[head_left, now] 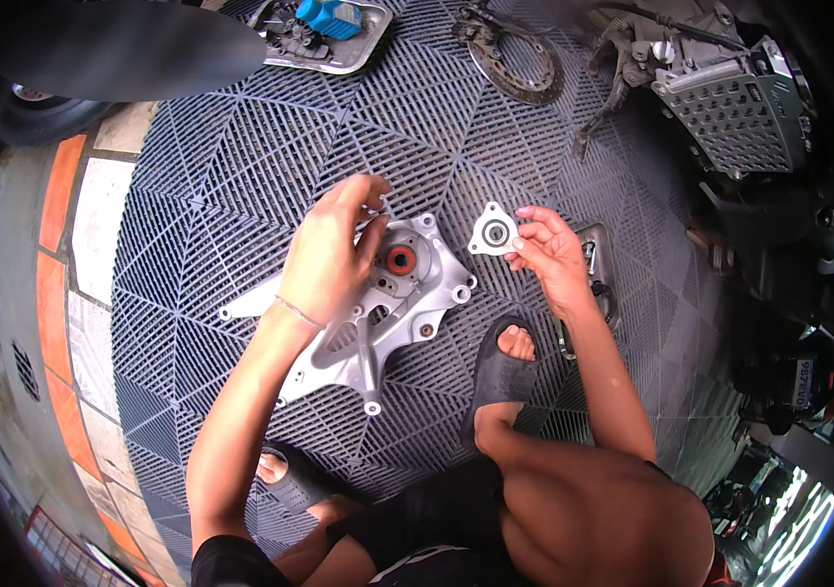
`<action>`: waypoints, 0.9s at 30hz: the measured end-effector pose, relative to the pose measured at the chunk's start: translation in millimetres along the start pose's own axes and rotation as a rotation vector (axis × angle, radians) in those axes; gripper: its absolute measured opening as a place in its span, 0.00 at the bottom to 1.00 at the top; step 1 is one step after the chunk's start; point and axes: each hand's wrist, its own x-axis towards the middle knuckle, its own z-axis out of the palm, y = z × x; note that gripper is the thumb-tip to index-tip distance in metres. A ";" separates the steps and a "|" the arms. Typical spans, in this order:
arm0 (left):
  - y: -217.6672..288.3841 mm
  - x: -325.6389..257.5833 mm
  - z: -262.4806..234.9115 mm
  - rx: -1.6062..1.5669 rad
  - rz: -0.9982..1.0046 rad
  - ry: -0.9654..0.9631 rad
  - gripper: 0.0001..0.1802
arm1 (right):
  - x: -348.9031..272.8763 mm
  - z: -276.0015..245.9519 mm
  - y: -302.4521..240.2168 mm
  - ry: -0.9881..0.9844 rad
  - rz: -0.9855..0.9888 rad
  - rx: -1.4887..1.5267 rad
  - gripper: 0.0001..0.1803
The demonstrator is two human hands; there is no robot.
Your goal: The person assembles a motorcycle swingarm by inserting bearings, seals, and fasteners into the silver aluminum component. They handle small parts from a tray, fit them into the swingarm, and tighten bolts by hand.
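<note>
Ring (pixel 393 262) apparently seated, plate (pixel 496 233) still off the casing (pixel 417 293).
The right hand (pixel 549 249) pinches the plate beside the casing, which lies on the mat (pixel 241 205); the left hand (pixel 337 233) half-curls over it, contents hidden.

Grey slatted interlocking floor tiles (pixel 417 127) meet an orange-and-white tile border (pixel 91 333) at left, with grey paving (pixel 8 274) beyond it.

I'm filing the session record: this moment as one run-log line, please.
left hand: over metal housing, grip unclear | right hand: holding triangular flange by one corner | metal housing: on floor mat, red ring visible
</note>
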 end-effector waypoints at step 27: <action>46.6 -34.2 17.4 0.241 0.704 0.354 0.19 | -17.5 99.3 -36.5 -0.234 0.094 0.491 0.23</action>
